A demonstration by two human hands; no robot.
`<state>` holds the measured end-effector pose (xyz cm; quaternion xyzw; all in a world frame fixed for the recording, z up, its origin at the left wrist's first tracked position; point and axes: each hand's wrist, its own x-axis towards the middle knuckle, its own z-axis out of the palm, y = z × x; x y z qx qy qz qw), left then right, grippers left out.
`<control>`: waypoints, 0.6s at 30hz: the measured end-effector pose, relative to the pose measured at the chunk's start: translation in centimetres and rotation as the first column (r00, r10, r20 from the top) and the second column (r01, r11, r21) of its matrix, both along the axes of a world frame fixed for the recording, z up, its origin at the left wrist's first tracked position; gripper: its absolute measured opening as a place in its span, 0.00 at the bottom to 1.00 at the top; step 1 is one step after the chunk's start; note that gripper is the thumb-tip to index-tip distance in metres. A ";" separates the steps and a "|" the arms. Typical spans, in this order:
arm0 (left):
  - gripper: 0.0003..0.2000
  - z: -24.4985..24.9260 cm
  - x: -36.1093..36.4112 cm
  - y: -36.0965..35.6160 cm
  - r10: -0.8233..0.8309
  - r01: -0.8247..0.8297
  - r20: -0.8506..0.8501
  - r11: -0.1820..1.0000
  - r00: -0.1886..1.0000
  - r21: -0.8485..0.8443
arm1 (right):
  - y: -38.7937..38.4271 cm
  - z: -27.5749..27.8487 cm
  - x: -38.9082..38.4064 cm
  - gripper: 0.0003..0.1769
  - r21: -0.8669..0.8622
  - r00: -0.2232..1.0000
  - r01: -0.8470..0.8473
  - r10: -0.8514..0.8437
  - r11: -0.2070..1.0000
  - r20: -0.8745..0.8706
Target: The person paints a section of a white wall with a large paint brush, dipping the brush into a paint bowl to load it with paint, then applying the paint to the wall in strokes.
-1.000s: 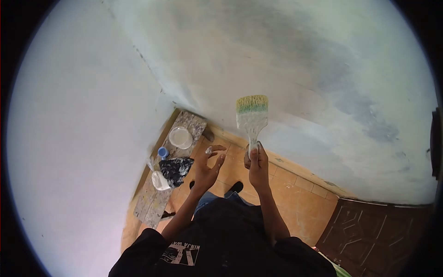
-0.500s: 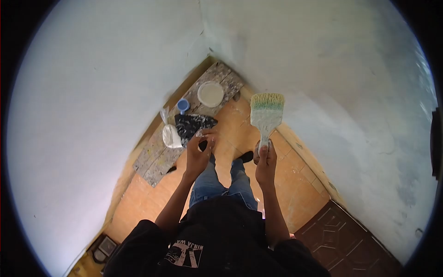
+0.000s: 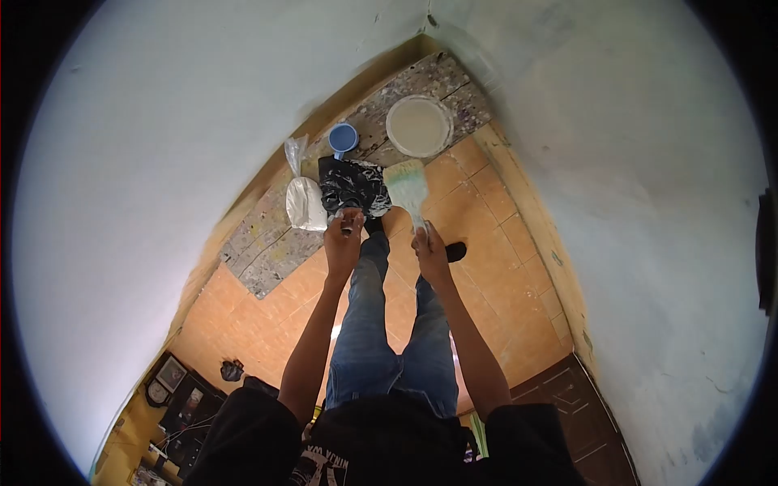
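**Brush (image 3: 409,190) at the right side of the black bag (image 3: 348,180)**

Your right hand (image 3: 431,249) has its fingers clamped on the brush handle. The long axis runs forward from those fingers and leans left; the bristles lie beside the bag's right edge, contact unclear. The bag rests on the tabletop (image 3: 263,253), ahead of your left hand (image 3: 342,249), the nearer one. Its fingers are curled at the bag's near edge; whether they grip anything cannot be determined. The bowl (image 3: 419,127) sits beyond the bristles.
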<state>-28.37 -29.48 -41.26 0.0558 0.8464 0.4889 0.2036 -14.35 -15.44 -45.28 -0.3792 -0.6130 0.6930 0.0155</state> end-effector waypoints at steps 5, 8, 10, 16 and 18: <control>0.10 -5.6 -1.6 1.1 -0.203 0.170 -0.098 0.946 0.974 -0.275 | -1.6 -10.3 -2.8 0.25 -0.028 0.994 -0.066 0.069 0.997 0.088; 0.12 -8.3 -2.1 1.2 -0.304 0.226 -0.178 0.905 0.936 -0.360 | -2.8 -14.3 -4.2 0.27 -0.033 0.987 -0.050 0.054 0.998 0.150; 0.14 -9.9 -2.4 0.8 -0.352 0.247 -0.215 0.883 0.911 -0.400 | -3.6 -16.0 -5.1 0.26 -0.064 0.987 -0.032 0.042 0.997 0.158; 0.12 -13.1 -2.7 -0.4 -0.403 0.306 -0.085 0.802 0.911 -0.513 | -4.9 -19.4 -5.5 0.27 -0.049 0.969 -0.109 0.117 0.993 0.219; 0.10 -12.9 -3.3 -0.4 -0.400 0.350 0.019 0.775 0.916 -0.526 | -4.6 -19.2 -5.7 0.29 0.016 0.950 -0.168 0.157 0.986 0.268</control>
